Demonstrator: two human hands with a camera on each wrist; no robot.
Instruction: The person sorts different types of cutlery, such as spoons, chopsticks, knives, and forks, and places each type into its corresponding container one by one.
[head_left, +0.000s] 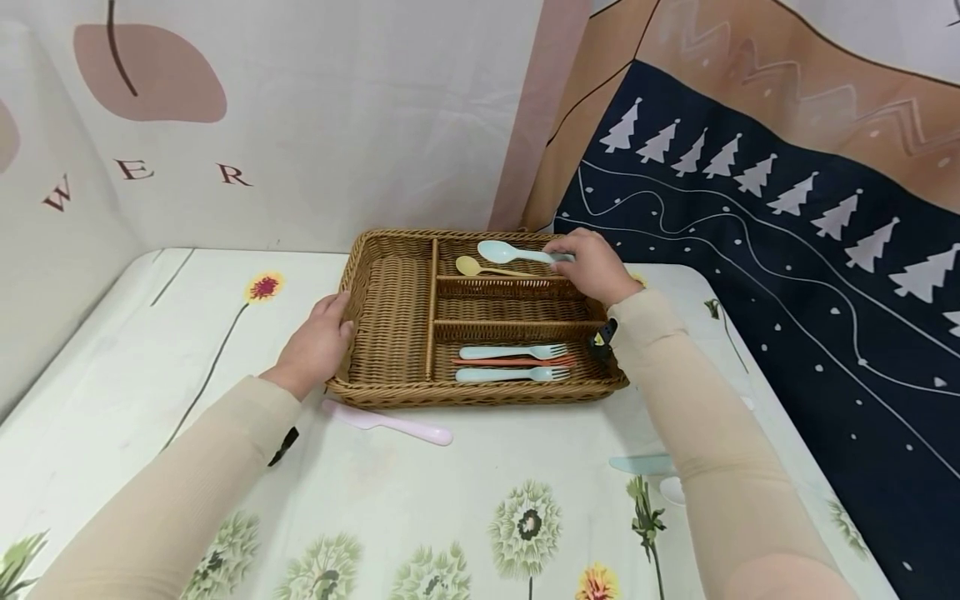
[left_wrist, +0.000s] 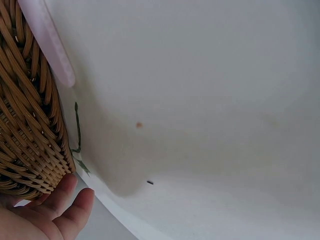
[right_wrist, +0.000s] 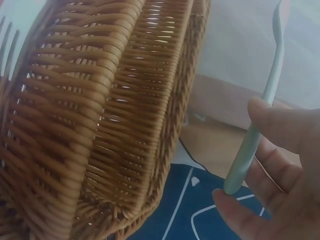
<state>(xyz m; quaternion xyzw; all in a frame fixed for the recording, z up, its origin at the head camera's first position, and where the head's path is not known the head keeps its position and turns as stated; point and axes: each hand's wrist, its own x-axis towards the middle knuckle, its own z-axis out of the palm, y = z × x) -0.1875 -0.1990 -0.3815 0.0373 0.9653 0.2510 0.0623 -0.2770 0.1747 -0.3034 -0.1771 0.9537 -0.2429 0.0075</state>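
Note:
My right hand (head_left: 592,265) pinches the handle of a light blue spoon (head_left: 501,252), thumb on one side and fingers on the other. The spoon is over the back right compartment of a brown wicker basket (head_left: 480,398), its bowl pointing left. In the right wrist view, the spoon handle (right_wrist: 245,162) crosses the fingers. A yellow spoon (head_left: 468,266) lies just in front of it. At the basket's left side my left hand (head_left: 311,346) rests with relaxed fingers against the outer wall; in the left wrist view, fingertips (left_wrist: 82,200) show beside the weave.
The front right compartment holds light blue forks (head_left: 502,375) with an orange-red utensil (head_left: 517,362) between them. A pink knife (head_left: 397,427) lies before the basket. By the right sleeve are a light blue knife (head_left: 637,464) and a partly hidden white piece (head_left: 672,490). Cloth walls stand behind.

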